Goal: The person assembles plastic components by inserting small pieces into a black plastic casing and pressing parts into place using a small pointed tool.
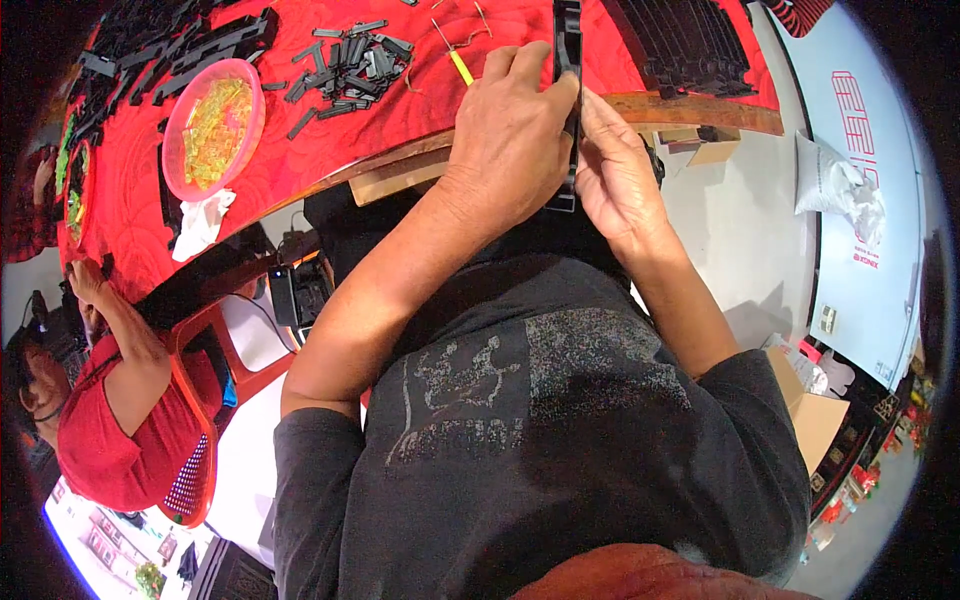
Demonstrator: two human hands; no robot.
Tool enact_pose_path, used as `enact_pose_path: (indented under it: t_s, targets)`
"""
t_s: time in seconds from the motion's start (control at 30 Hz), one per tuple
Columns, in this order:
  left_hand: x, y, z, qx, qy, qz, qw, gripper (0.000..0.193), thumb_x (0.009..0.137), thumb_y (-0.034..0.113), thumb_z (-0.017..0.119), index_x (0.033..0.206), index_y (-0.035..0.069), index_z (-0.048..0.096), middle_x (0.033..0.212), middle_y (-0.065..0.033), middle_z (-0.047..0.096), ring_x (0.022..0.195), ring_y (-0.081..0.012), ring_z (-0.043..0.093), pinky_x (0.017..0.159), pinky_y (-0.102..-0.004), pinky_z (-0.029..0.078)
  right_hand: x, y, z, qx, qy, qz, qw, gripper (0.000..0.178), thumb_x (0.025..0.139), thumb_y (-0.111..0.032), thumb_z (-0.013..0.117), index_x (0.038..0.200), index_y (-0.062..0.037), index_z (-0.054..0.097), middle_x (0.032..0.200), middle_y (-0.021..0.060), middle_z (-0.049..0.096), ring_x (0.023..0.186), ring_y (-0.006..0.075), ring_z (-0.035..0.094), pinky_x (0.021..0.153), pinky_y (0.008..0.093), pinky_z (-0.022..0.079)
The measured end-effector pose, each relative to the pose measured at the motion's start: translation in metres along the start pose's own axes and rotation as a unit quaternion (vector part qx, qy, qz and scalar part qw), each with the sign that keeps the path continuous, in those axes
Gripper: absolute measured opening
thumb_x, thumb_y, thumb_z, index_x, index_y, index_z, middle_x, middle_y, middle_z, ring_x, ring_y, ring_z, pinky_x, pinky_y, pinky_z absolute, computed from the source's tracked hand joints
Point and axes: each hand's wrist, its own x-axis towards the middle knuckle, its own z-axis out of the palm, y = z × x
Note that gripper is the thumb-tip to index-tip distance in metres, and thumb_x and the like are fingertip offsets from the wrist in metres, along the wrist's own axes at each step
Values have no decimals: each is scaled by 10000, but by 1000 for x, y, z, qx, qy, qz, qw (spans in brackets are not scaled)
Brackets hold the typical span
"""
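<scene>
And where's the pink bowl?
Head view, left side: the pink bowl is on the red cloth, left of the small black parts, with white tissue by its near edge.

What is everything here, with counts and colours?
Tablecloth: one, red, top
Small parts: many, black, piled on cloth
Larger pieces: several, black, upper left
Long strips: many, black, upper right
Bowl: one, pink, table's left
Small pieces: many, yellowish, in bowl
Tool: one, yellow handle, right of small parts
Crumpled sheet: one, white, below bowl
Nearest co-worker: one, red top, left
Bag: one, whitish, right
Open box: one, brown, lower right
Held part: one, black, in both hands
Left hand: one, bare, grip on held part
Right hand: one, bare, grip there too
</scene>
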Motion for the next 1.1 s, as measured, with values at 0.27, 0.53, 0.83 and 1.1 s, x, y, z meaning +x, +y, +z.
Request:
enact_pose_path:
  t_s: [0.27,0.53,0.83,1.1]
  targets:
    - [-10,5,12,-8,119,38,992,335,739,37,686,1070,-6,705,1215,-238,598,1099,-422,571,898,-473,520,-4,2,0,48,-4,-10,999,378,1064,-112,515,1416,25,517,1314,76,641,1195,152,613,1067,292,481]
    - [-20,15,7,-27,126,17,992,512,629,-41,677,1124,73,733,1121,-173,603,1030,-379,570,865,-451,501,-9,-1,1,50,19,-12,999,405,1057,-95,504,1446,14,476,1381,84,594,1260,162,565,1121,305,428]
    - [-23,21,5,-58,105,15,993,501,651,-51,664,1132,74,730,870,-105,634,801,-310,627,723,-421,527,-3,1,-21,107,-73,-29,991,411,1067,-132,504,1459,-17,461,1317,67,628,1200,157,611,1064,314,493]
    - [-23,20,5,-139,103,22,985,426,692,-51,701,1112,25,698,919,-130,662,859,-340,655,758,-434,551,-4,1,-26,144,-108,-37,983,414,1071,-132,498,1468,-23,455,1316,62,632,1201,153,616,1065,310,490]
